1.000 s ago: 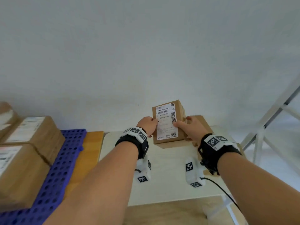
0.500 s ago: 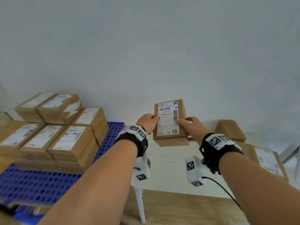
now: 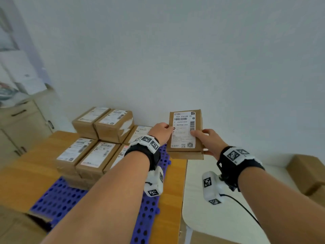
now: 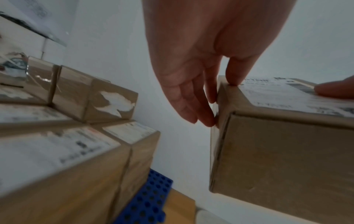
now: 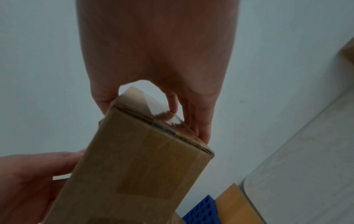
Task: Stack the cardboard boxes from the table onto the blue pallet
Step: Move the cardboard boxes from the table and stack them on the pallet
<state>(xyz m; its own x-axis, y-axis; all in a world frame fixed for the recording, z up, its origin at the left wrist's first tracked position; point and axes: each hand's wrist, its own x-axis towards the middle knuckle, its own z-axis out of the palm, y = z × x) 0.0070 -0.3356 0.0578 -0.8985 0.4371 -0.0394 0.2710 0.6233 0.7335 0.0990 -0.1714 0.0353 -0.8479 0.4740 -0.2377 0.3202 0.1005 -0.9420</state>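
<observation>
Both hands, left hand (image 3: 161, 132) and right hand (image 3: 209, 141), pinch 1 labelled cardboard box (image 3: 185, 134) mid-air. Blue pallet (image 3: 58, 198) already carries stacked boxes (image 3: 91, 155).

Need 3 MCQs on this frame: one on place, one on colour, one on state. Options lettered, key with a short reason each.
1. Where is the held box?
A. in the air between both hands
B. lying on the white table
C. set on the stacked boxes

2. What colour is the pallet?
A. green
B. blue
C. red

3. How does the left hand meet the held box?
A. hangs clear of it
B. lies flat under its base
C. thumb on the labelled top, fingers against its side

Key: 1 A, the left hand and right hand grip its opposite sides above the table edge. 2 B, blue perforated grid beneath the stacked boxes. 3 C, the left wrist view shows the thumb on top.
</observation>
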